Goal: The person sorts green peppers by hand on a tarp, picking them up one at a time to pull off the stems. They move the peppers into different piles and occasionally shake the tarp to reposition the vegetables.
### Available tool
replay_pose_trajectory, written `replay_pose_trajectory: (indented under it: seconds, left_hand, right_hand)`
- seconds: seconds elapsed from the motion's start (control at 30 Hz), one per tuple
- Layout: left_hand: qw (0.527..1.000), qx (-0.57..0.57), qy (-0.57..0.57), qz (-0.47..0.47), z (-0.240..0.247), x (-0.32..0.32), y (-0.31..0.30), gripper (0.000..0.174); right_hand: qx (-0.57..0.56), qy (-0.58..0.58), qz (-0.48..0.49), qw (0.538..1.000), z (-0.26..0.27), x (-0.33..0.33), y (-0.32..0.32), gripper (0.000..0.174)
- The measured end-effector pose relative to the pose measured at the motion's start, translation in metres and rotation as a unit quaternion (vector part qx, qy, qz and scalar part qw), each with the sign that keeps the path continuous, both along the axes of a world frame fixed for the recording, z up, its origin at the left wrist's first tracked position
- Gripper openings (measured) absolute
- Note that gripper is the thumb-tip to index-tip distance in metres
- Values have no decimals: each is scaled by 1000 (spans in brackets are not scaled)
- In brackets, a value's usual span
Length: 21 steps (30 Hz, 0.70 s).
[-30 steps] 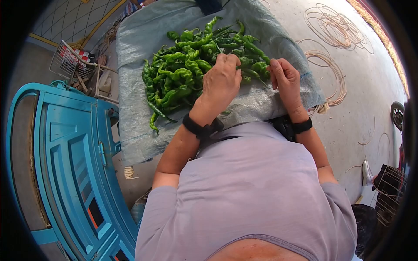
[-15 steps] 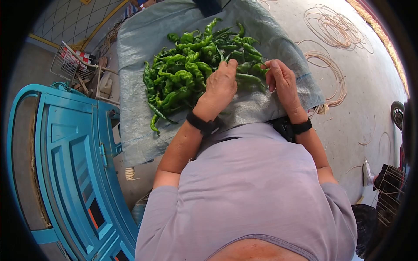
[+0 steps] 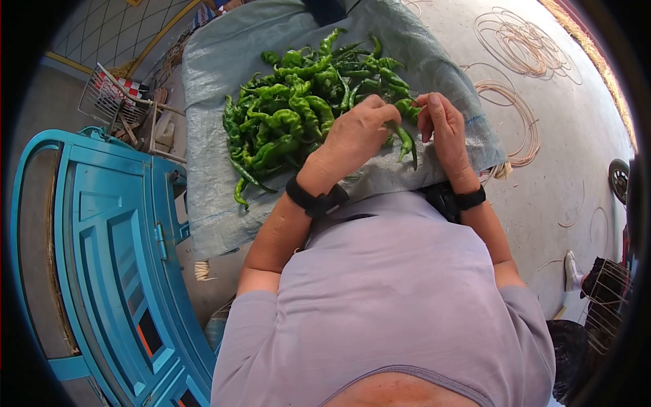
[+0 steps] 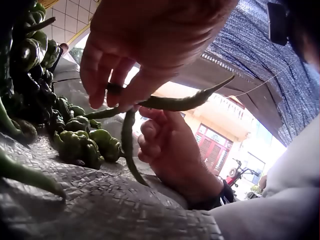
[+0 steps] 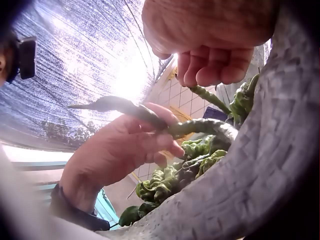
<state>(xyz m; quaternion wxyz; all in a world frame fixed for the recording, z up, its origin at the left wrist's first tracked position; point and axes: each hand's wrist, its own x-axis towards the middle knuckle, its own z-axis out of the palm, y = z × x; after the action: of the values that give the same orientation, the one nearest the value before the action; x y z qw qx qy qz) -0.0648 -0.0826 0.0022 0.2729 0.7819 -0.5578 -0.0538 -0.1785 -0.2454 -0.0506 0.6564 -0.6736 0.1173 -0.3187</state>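
okay, our left hand (image 3: 356,136) pinches peppers (image 3: 405,141); our right hand (image 3: 445,132) curls its fingers, grip unclear; plenty looks left in the heap (image 3: 281,112).

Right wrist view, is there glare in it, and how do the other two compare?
Right wrist: strong white glare through the overhead sheet. Left wrist: the left hand dark against a bright background. Head: more even light, black corners, and the blue panel looks bowed, likely lens distortion.

Right here my peppers (image 3: 288,122) look glossy and smooth on the rough, woven plastic sheet (image 3: 213,85), my shirt (image 3: 400,285) matt cloth, the blue panel (image 3: 102,227) smooth painted metal.
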Motion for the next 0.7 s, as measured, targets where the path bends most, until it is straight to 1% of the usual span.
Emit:
replay_pose_trajectory:
  seconds: [0.03,0.13,0.23,0.33,0.43,0.47,0.57,0.6,0.7]
  left_hand:
    - [1000,-4,20,-13,0,0,-2,27]
    - [995,-69,-71,-4,-16,7,-8,29]
    - [984,-83,-138,76,-14,7,-9,28]
    - [991,-48,-69,101,9,12,2,26]
    - [988,-5,-100,120,34,25,4,25]
    - [985,-13,-125,122,37,34,3,26]
    - [973,16,-207,98,51,58,-8,28]
    - [972,43,-210,97,48,71,-17,31]
    - [935,150,-310,87,38,98,-50,34]
  right_hand:
    - [0,-1,1,1000,0,0,0,42]
    - [-6,1,-3,1000,2,0,1,42]
    - [2,-9,2,1000,3,1,0,40]
    - [6,-1,-4,1000,1,0,1,37]
    - [13,-7,-16,1000,3,0,2,36]
    - [16,-11,-18,1000,4,1,2,35]
    - [12,-13,-25,1000,2,2,0,35]
    - [5,-6,-24,1000,2,1,0,34]
    - [0,6,-21,1000,4,1,2,33]
